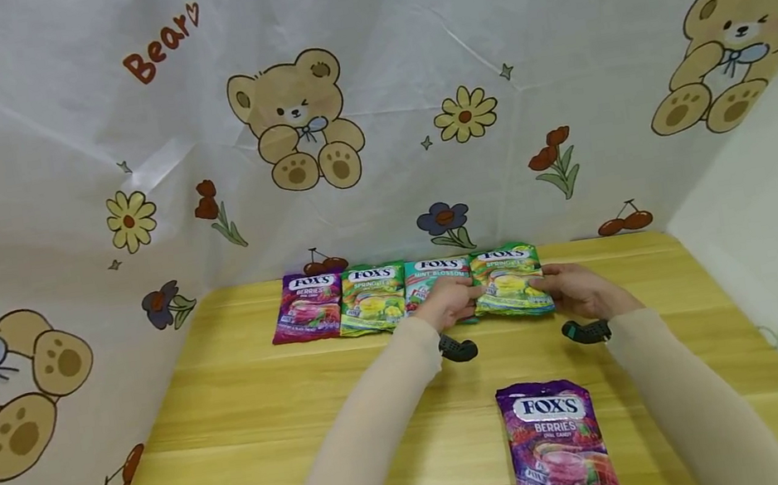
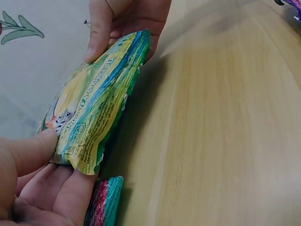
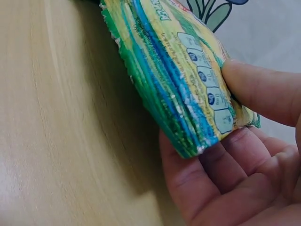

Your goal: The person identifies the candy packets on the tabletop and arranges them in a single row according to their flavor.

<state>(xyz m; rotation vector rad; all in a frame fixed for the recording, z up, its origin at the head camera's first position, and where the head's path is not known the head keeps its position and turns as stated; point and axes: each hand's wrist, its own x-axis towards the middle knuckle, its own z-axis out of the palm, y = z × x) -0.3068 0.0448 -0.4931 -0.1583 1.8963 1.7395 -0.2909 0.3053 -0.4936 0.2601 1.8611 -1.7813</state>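
Observation:
Both hands hold one green and yellow candy bag (image 1: 511,283) by its two sides, at the right end of a row at the back of the table. My left hand (image 1: 447,302) pinches its left edge, thumb on the front and fingers behind, as the left wrist view shows. On the other edge my right hand (image 1: 581,289) pinches likewise, and in the right wrist view the bag's lower edge tilts above the wood. Partly hidden behind the left hand lies a teal mint candy bag (image 1: 431,271). Left of it come another green and yellow bag (image 1: 372,299) and a purple berries bag (image 1: 306,308).
Nearer the front of the wooden table (image 1: 251,431) lies another purple berries candy bag (image 1: 560,447), between the forearms. A white cloth (image 1: 400,216) printed with bears and flowers hangs behind the row and along the left side. A white wall (image 1: 770,219) borders the right side.

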